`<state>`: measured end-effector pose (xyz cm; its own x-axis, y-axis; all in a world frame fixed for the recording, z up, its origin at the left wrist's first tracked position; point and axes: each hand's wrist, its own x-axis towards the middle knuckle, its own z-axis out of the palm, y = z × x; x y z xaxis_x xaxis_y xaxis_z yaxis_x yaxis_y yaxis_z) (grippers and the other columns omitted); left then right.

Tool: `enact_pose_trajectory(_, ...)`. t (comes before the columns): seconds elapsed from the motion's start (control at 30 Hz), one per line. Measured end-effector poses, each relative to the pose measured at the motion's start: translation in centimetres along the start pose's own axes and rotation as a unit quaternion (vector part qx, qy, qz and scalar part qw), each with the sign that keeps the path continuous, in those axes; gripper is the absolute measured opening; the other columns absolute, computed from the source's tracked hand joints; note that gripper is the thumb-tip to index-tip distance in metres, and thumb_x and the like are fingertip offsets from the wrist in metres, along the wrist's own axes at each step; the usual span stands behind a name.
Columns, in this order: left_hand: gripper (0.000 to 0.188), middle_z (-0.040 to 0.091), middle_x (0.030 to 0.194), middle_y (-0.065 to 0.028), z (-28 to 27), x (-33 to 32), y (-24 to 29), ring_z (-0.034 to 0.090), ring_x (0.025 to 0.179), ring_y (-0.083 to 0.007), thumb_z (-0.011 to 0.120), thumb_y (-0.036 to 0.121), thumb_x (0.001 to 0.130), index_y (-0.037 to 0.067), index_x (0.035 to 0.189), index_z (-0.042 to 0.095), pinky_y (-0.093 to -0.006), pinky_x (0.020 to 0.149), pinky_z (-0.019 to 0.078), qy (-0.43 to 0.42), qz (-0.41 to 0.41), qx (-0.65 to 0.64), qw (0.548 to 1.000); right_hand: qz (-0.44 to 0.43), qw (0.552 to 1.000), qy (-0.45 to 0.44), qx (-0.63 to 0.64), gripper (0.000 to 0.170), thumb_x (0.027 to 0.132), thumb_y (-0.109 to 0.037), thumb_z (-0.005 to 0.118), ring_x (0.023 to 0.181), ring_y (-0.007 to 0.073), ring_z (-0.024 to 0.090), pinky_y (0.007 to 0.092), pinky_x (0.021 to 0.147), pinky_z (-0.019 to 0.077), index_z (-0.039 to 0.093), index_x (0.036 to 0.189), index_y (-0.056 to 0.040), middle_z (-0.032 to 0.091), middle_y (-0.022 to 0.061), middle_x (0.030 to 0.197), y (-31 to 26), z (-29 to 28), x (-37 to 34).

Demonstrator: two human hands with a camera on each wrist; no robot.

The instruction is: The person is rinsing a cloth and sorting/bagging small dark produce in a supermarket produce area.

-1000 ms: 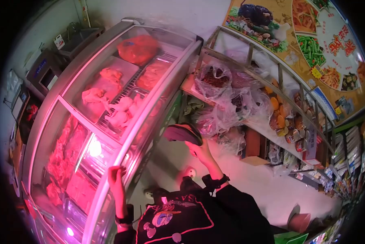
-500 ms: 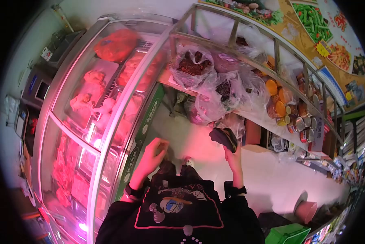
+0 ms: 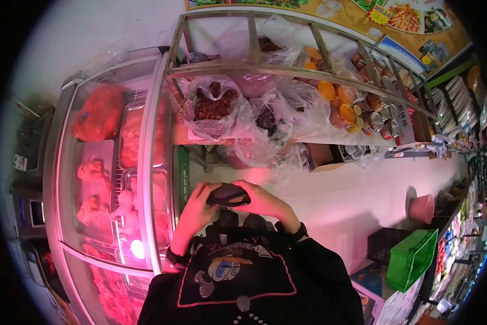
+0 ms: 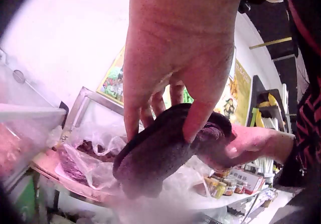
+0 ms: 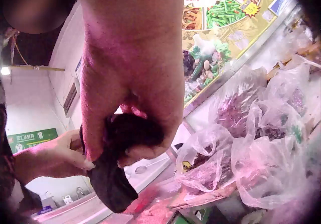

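Standing left of the grip, a glass-topped case [image 3: 148, 179] holds meat. The left hand [image 3: 196, 211] pinches one end of a dark cloth item [image 3: 228, 194]; the right hand [image 3: 266, 205] grips the other. Well right, a green crate [image 3: 413, 259].

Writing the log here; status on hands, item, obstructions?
Left hand and right hand both gripping dark, rounded fabric item. White-framed glass meat case at left; nothing seen blocking.

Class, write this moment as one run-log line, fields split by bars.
left hand grips dark cloth item | right hand grips it too | display case at person's left | bagged food on shelf ahead
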<state>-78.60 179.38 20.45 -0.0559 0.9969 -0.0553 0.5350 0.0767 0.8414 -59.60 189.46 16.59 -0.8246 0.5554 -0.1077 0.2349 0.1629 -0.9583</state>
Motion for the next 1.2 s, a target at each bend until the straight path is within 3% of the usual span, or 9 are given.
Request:
enact_pose_trajectory(0.03, 0.051, 0.049, 0.101, -0.0144, -0.5, 0.5, -0.7, 0.053, 0.097, -0.035, 0.058, -0.008, 0.067, 0.004, 0.116, 0.052, -0.0373, 0.083, 0.0446, 0.024, 0.033, 0.008, 0.999, -0.04, 0.999, 0.01, 0.01, 0.052, 0.072, -0.004, 0.07, 0.098, 0.0241, 0.061, 0.0333, 0.086, 0.0465, 0.047, 0.12, -0.0015, 0.061, 0.0154, 0.107, 0.2, 0.3, 0.8)
enact_pose_trajectory(0.17, 0.053, 0.049, 0.102, -0.0149, -2.3, 1.6, -3.8, 0.052, 0.099, -0.0357, 0.062, -0.005, 0.068, 0.004, 0.119, 0.049, -0.0379, 0.085, 0.0445, -0.013, 0.018, 0.004, 1.0, -0.015, 0.999, -0.033, 0.036, 0.058, 0.075, 0.005, 0.063, 0.105, 0.0208, 0.058, 0.0319, 0.089, 0.0459, 0.043, 0.129, -0.0051, 0.059, 0.0134, 0.114, 0.5, -0.1, 3.0)
enact_pose_trajectory(0.5, 0.052, 0.056, 0.103, -0.0142, -2.8, 3.2, -5.2, 0.052, 0.101, -0.0369, 0.071, 0.01, 0.069, 0.008, 0.117, 0.05, -0.041, 0.085, 0.045, -0.021, 0.026, 0.06, 0.998, -0.007, 0.995, -0.094, 0.022, 0.065, 0.076, -0.002, 0.067, 0.107, 0.0227, 0.057, 0.0325, 0.09, 0.0449, 0.039, 0.134, -0.0057, 0.056, 0.0134, 0.121, -0.4, -0.6, 5.8)
enact_pose_trajectory(0.6, 0.05, 0.058, 0.101, -0.0131, -5.0, 2.4, -6.4, 0.054, 0.099, -0.0351, 0.072, 0.012, 0.068, 0.008, 0.114, 0.052, -0.0411, 0.082, 0.046, 0.043, 0.015, 0.117, 0.992, 0.014, 0.997, -0.079, -0.021, 0.069, 0.078, -0.015, 0.069, 0.115, 0.0261, 0.051, 0.035, 0.094, 0.0418, 0.034, 0.136, -0.0041, 0.049, 0.0157, 0.128, 1.1, -2.2, 4.9)
enact_pose_trajectory(0.73, 0.049, 0.06, 0.092, -0.0157, -10.9, -0.7, -10.0, 0.061, 0.087, -0.0267, 0.07, 0.01, 0.066, 0.005, 0.11, 0.051, -0.0368, 0.075, 0.0477, 0.238, -0.2, -0.002, 0.95, 0.123, 0.988, -0.074, -0.048, 0.068, 0.085, -0.037, 0.06, 0.12, 0.0299, 0.045, 0.035, 0.102, 0.0333, 0.034, 0.134, 0.0022, 0.043, 0.0207, 0.133, 4.7, -5.6, 1.5)
enact_pose_trajectory(0.8, 0.045, 0.061, 0.083, -0.0132, -14.6, -3.3, -12.1, 0.062, 0.076, -0.0232, 0.069, 0.012, 0.069, 0.004, 0.11, 0.05, -0.0349, 0.069, 0.0485, 0.345, -0.266, 0.104, 0.894, 0.182, 0.982, -0.027, -0.05, 0.061, 0.088, -0.037, 0.057, 0.118, 0.0297, 0.048, 0.0355, 0.098, 0.0372, 0.038, 0.131, 0.0013, 0.047, 0.0215, 0.129, 5.9, -6.0, 1.1)
enact_pose_trajectory(0.93, 0.044, 0.063, 0.08, -0.0161, -20.0, -9.6, -15.5, 0.064, 0.071, -0.0279, 0.071, 0.026, 0.072, 0.003, 0.104, 0.049, -0.0367, 0.064, 0.0487, 0.52, -0.206, 0.221, 0.799, 0.203, 0.974, 0.06, -0.076, 0.047, 0.092, -0.032, 0.051, 0.107, 0.0299, 0.056, 0.0364, 0.089, 0.0431, 0.043, 0.127, -0.0018, 0.056, 0.0217, 0.117, 7.2, -8.0, -1.6)
enact_pose_trajectory(1.03, 0.045, 0.064, 0.085, -0.0193, -21.5, -14.3, -18.2, 0.064, 0.082, -0.0328, 0.071, 0.028, 0.072, 0.006, 0.105, 0.05, -0.0398, 0.071, 0.0478, 0.557, -0.346, 0.221, 0.722, 0.207, 0.975, 0.052, -0.063, 0.045, 0.094, -0.032, 0.047, 0.105, 0.0294, 0.057, 0.0356, 0.089, 0.0426, 0.043, 0.127, -0.0016, 0.056, 0.0215, 0.116, 8.8, -8.3, -3.4)
enact_pose_trajectory(1.2, 0.042, 0.064, 0.084, -0.0181, -20.3, -17.1, -17.7, 0.063, 0.078, -0.0321, 0.07, 0.026, 0.072, 0.004, 0.103, 0.053, -0.0402, 0.069, 0.0471, 0.578, -0.338, 0.206, 0.713, 0.235, 0.967, 0.028, -0.095, 0.046, 0.095, -0.036, 0.043, 0.105, 0.029, 0.056, 0.035, 0.089, 0.0423, 0.044, 0.127, -0.0032, 0.057, 0.0209, 0.115, 9.2, -8.5, -3.5)
